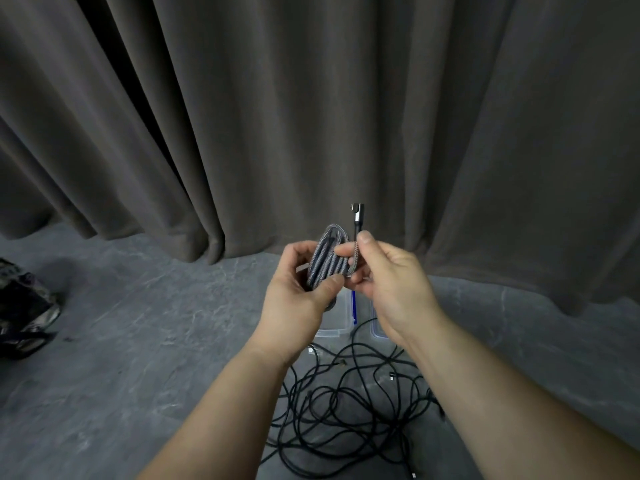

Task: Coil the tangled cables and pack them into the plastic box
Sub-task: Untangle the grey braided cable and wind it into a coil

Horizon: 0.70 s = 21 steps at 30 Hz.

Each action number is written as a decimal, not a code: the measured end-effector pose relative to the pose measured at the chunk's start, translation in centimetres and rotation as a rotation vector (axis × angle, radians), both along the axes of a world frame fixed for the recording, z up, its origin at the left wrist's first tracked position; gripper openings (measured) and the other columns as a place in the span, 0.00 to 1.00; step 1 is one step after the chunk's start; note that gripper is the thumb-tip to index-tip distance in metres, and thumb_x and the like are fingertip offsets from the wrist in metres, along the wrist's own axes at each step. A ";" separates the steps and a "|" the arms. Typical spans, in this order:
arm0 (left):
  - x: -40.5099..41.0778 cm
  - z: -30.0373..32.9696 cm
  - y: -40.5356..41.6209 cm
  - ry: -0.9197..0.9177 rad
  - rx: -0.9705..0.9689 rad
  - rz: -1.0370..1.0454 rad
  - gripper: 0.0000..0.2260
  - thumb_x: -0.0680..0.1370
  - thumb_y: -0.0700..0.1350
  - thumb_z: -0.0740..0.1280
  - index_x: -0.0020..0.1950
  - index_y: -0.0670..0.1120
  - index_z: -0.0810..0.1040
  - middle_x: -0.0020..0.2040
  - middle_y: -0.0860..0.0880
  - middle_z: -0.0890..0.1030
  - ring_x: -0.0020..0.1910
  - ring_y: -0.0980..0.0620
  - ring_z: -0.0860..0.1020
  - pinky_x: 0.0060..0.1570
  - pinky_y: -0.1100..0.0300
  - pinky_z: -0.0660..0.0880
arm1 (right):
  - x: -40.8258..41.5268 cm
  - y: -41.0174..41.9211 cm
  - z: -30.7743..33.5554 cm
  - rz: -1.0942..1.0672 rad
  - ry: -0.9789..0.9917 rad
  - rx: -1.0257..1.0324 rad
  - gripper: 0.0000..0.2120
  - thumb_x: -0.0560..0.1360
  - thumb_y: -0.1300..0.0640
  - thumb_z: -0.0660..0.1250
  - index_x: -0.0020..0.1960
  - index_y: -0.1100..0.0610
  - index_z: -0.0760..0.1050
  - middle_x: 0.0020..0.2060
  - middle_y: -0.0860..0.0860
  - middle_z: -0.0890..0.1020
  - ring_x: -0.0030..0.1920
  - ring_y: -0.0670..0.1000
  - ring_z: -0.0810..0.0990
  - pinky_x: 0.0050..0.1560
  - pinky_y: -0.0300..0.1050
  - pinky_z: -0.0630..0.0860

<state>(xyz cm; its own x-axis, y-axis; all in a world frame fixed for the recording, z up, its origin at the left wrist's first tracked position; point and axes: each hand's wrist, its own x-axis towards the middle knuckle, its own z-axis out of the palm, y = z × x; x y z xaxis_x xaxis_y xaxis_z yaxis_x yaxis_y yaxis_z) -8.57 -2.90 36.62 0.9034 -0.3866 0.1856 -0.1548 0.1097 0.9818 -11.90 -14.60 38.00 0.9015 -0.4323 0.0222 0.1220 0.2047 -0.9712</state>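
tangled cables [346, 407] nearest, left hand [294, 292] gripping upright coil [329, 261], right hand [388, 282] pinching its plug end [356, 216] pointing up

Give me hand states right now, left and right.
Left hand: closed, gripping the coiled grey cable.
Right hand: closed, pinching the same cable's free end just below the angled connector.

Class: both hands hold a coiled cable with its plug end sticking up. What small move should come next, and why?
Probably wrap or tuck the loose plug end around the coil: the left hand grips the coil, the right hand pinches the free end.
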 end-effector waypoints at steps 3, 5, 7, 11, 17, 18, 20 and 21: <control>0.0 0.1 0.1 -0.053 0.024 0.009 0.13 0.75 0.32 0.69 0.55 0.47 0.73 0.43 0.55 0.82 0.42 0.56 0.78 0.44 0.57 0.76 | 0.2 0.0 0.4 0.016 -0.011 0.070 0.12 0.79 0.56 0.62 0.40 0.54 0.80 0.31 0.52 0.73 0.30 0.45 0.68 0.37 0.42 0.77; 0.0 0.1 0.2 -0.080 0.020 0.008 0.13 0.74 0.35 0.70 0.54 0.47 0.72 0.45 0.50 0.81 0.43 0.56 0.78 0.45 0.57 0.75 | 0.2 -0.3 0.8 0.031 0.004 0.182 0.06 0.77 0.58 0.66 0.41 0.56 0.75 0.34 0.53 0.75 0.30 0.45 0.70 0.36 0.43 0.78; -0.2 0.2 0.2 -0.107 0.020 0.003 0.13 0.72 0.38 0.70 0.53 0.48 0.73 0.46 0.47 0.81 0.44 0.53 0.78 0.46 0.57 0.77 | 0.1 -0.6 1.1 0.071 0.054 0.289 0.07 0.73 0.57 0.71 0.42 0.56 0.73 0.36 0.54 0.77 0.29 0.45 0.73 0.37 0.44 0.78; -0.6 1.0 0.0 -0.089 -0.031 0.031 0.05 0.77 0.34 0.67 0.49 0.42 0.75 0.40 0.50 0.81 0.39 0.55 0.78 0.39 0.62 0.77 | -0.2 -1.1 1.3 0.197 0.145 0.392 0.16 0.62 0.53 0.74 0.46 0.59 0.78 0.34 0.50 0.82 0.26 0.43 0.75 0.37 0.42 0.77; 0.1 1.2 -0.2 -0.072 0.020 0.239 0.08 0.80 0.41 0.64 0.42 0.41 0.75 0.31 0.52 0.78 0.30 0.58 0.75 0.33 0.62 0.74 | -0.2 -1.0 0.7 0.209 0.213 0.158 0.06 0.72 0.57 0.72 0.37 0.53 0.83 0.32 0.46 0.81 0.32 0.43 0.70 0.41 0.39 0.72; 0.3 1.0 -0.2 -0.083 0.046 0.271 0.08 0.80 0.44 0.64 0.41 0.44 0.75 0.33 0.51 0.78 0.33 0.55 0.76 0.36 0.56 0.76 | -0.2 -0.9 0.7 0.205 0.214 0.140 0.05 0.73 0.57 0.72 0.38 0.53 0.83 0.32 0.46 0.81 0.32 0.43 0.70 0.40 0.39 0.72; 0.5 0.7 -0.1 -0.087 0.078 0.316 0.08 0.78 0.50 0.63 0.41 0.48 0.74 0.37 0.49 0.79 0.37 0.51 0.76 0.43 0.46 0.76 | -0.2 -0.8 0.8 0.208 0.206 0.102 0.02 0.74 0.58 0.71 0.43 0.54 0.81 0.33 0.45 0.81 0.33 0.43 0.70 0.40 0.38 0.71; 0.5 0.6 -0.1 -0.078 0.077 0.325 0.09 0.76 0.52 0.62 0.41 0.49 0.74 0.38 0.49 0.80 0.38 0.50 0.76 0.45 0.44 0.76 | -0.2 -0.8 0.9 0.207 0.204 0.086 0.02 0.74 0.59 0.70 0.46 0.55 0.81 0.34 0.45 0.81 0.33 0.43 0.70 0.39 0.37 0.71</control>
<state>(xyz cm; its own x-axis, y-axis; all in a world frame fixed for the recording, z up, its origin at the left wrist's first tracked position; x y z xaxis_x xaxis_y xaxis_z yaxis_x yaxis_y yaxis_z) -8.04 -2.96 37.20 0.9659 -0.0964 0.2403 -0.2443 -0.0315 0.9692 -12.13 -15.36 38.89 0.9526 -0.2316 -0.1971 -0.1266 0.2871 -0.9495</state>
